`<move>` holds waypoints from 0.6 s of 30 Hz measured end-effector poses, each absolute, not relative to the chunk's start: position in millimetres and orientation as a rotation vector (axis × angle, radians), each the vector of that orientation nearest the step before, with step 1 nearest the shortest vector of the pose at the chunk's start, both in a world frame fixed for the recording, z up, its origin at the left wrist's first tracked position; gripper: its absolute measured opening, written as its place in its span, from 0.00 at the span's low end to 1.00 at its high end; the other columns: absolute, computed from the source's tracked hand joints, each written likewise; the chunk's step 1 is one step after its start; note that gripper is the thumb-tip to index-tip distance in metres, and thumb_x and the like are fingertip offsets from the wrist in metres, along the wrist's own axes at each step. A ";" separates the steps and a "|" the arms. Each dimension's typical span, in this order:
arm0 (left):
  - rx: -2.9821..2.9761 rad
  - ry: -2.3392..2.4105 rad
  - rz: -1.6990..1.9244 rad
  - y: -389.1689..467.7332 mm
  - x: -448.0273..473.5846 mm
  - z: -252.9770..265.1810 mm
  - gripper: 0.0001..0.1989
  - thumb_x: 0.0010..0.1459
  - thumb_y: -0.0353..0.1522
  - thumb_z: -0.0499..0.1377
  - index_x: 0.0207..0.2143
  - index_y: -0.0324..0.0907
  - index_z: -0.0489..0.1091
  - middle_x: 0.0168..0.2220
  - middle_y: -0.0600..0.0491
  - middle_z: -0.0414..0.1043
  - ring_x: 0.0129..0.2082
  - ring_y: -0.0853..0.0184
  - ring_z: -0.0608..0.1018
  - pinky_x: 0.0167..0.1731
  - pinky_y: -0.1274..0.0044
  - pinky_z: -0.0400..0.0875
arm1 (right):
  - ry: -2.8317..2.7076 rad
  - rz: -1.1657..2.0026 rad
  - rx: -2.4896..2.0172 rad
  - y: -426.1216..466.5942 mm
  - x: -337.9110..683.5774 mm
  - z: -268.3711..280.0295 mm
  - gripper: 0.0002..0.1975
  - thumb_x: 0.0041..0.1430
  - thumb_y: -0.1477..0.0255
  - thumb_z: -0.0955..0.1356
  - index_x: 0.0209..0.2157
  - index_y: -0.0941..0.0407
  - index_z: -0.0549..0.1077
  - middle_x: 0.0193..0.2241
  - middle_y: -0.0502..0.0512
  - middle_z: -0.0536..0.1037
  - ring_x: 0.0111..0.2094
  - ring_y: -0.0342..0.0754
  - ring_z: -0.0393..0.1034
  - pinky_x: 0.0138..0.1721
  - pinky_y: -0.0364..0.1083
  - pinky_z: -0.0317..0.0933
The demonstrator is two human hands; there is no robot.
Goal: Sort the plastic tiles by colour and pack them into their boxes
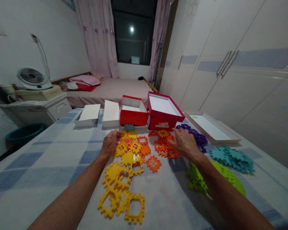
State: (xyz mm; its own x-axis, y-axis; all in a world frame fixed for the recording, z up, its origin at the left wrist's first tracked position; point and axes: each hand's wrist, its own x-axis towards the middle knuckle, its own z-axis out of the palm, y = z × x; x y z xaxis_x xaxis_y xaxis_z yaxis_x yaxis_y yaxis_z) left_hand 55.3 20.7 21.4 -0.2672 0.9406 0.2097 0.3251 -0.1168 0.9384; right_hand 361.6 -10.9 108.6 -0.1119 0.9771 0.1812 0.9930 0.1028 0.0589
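Note:
My left hand (110, 142) rests on its side at the far left edge of the yellow interlocking plastic tiles (127, 158), fingertips touching them, apparently around nothing. My right hand (184, 141) is open, thumb apart from the fingers, at the right edge of the orange interlocking tiles (154, 164). The yellow tiles trail toward me; some are solid, others have window-like openings. A grey-blue tile (129, 127) lies at the back of the yellow ones. Purple tiles (199, 140) lie just beyond my right hand, and green tiles (227, 174) are partly hidden under my right forearm.
Teal tiles (232, 158) form a pile at the right. Along the back stand a red box (133, 118), a dark-red box (162, 121), white boxes (111, 119) and a shallow tray-like lid (227, 140). A checked cloth (52, 153) covers the table.

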 end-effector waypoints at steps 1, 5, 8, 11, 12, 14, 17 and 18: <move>1.408 1.586 1.410 21.4 54.9 20.3 0.34 0.50 0.59 0.46 0.32 0.39 0.73 0.32 0.45 0.76 0.33 0.61 0.76 0.21 0.77 0.68 | -2.256 -0.262 -2.021 -0.5 356.7 106.5 0.21 0.58 0.62 0.63 0.49 0.59 0.67 0.45 0.64 0.73 0.47 0.58 0.66 0.40 0.51 0.57; 1.401 1.576 1.428 23.0 54.5 17.9 0.34 0.51 0.59 0.45 0.32 0.39 0.72 0.32 0.45 0.75 0.33 0.61 0.77 0.20 0.78 0.68 | -2.238 -0.224 -2.126 33.2 338.8 90.7 0.19 0.58 0.62 0.63 0.43 0.61 0.72 0.42 0.67 0.76 0.47 0.60 0.67 0.42 0.53 0.57; 1.410 1.569 1.427 22.2 55.3 19.1 0.34 0.52 0.58 0.45 0.32 0.38 0.72 0.32 0.44 0.75 0.33 0.61 0.77 0.21 0.77 0.68 | -2.235 -0.152 -2.213 45.4 331.1 79.6 0.16 0.57 0.66 0.63 0.38 0.62 0.75 0.39 0.67 0.77 0.43 0.60 0.71 0.41 0.54 0.58; 1.407 1.573 1.421 21.1 56.1 21.2 0.34 0.52 0.58 0.44 0.33 0.38 0.72 0.33 0.43 0.75 0.33 0.61 0.77 0.21 0.77 0.68 | -2.226 -0.142 -2.231 47.5 329.5 76.0 0.15 0.56 0.67 0.63 0.37 0.63 0.76 0.38 0.69 0.78 0.40 0.60 0.72 0.40 0.54 0.58; 1.405 1.572 1.421 21.0 56.2 21.7 0.34 0.53 0.58 0.44 0.33 0.38 0.72 0.33 0.43 0.75 0.33 0.61 0.77 0.21 0.77 0.68 | -2.211 -0.161 -2.230 46.3 329.9 77.0 0.16 0.56 0.66 0.63 0.37 0.63 0.76 0.38 0.69 0.77 0.41 0.61 0.71 0.40 0.54 0.58; 1.397 1.564 1.429 21.1 56.1 22.1 0.35 0.53 0.58 0.43 0.33 0.38 0.72 0.34 0.43 0.76 0.33 0.60 0.77 0.21 0.77 0.69 | -2.155 -0.236 -2.187 40.8 330.8 81.5 0.18 0.57 0.65 0.62 0.40 0.63 0.74 0.39 0.69 0.77 0.43 0.61 0.70 0.40 0.54 0.58; 1.377 1.547 1.454 22.1 55.4 21.1 0.36 0.53 0.58 0.41 0.33 0.37 0.72 0.34 0.42 0.76 0.33 0.60 0.77 0.20 0.77 0.69 | -2.142 -0.254 -1.981 22.5 327.5 90.9 0.21 0.58 0.62 0.62 0.48 0.61 0.70 0.43 0.65 0.75 0.45 0.58 0.68 0.42 0.52 0.59; 1.370 1.539 1.463 22.4 55.2 20.6 0.36 0.54 0.58 0.41 0.33 0.36 0.72 0.34 0.42 0.76 0.33 0.60 0.77 0.20 0.77 0.68 | -2.192 -0.187 -1.890 13.6 324.1 93.6 0.22 0.58 0.62 0.62 0.50 0.60 0.69 0.44 0.64 0.75 0.46 0.57 0.67 0.43 0.51 0.58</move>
